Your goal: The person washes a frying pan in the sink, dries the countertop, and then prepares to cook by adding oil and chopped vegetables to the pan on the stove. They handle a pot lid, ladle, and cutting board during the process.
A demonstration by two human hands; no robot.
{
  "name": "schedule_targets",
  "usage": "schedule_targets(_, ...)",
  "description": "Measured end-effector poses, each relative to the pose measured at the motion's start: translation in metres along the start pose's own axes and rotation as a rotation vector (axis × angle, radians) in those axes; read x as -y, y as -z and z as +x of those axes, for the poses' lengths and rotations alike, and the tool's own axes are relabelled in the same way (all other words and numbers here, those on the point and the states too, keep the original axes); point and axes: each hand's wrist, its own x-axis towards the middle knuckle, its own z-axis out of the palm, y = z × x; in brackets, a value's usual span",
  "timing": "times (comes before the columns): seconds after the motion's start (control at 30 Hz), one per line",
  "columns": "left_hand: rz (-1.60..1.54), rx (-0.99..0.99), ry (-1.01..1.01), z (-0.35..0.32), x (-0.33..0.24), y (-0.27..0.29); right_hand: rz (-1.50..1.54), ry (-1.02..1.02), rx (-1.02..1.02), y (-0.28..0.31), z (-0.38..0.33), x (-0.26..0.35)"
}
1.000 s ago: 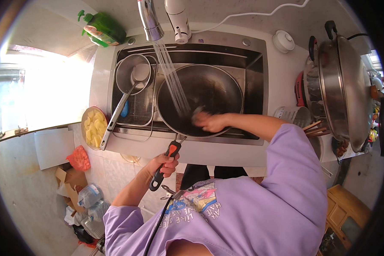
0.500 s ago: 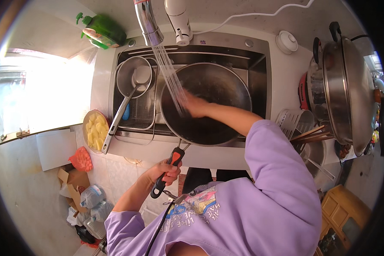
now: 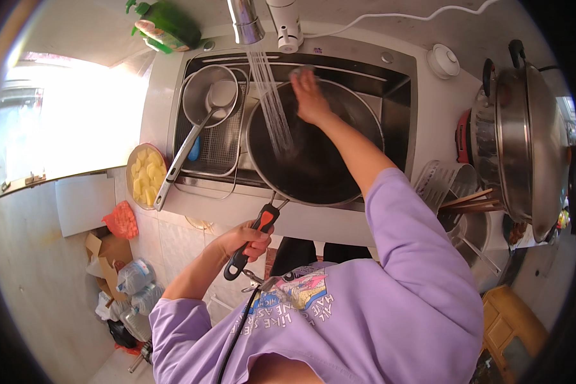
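Right hand (image 3: 312,96) has moved from centre to far rim of one round black wok (image 3: 313,150), fingers flat on it. Left hand (image 3: 244,242) fist-grips its red-black handle (image 3: 256,237). Left of it, one bowl of yellow pieces (image 3: 144,175).

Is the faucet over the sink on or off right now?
On. A spray of water runs from the faucet down into the black wok, beside the right hand at the wok's far rim.
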Motion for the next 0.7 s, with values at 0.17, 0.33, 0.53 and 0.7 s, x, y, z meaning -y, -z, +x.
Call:
schedule_targets(0.17, 0.079, -0.019, -0.016, 0.009, -0.007, -0.007, 0.26, 0.415, 0.039, -0.014, -0.013, 0.084)
schedule_targets(0.33, -0.014, -0.011, -0.03, 0.013, 0.002, 0.004, 0.86, 0.341, 0.521, 0.016, -0.11, 0.099)
schedule_targets(0.53, 0.011, 0.013, -0.035, 0.015, -0.001, 0.003, 0.651, 0.366, 1.057, 0.043, -0.141, 0.037)
schedule_targets(0.7, 0.114, -0.022, -0.059, 0.011, -0.008, -0.004, 0.121, 0.491, 0.522, -0.001, -0.073, 0.038)
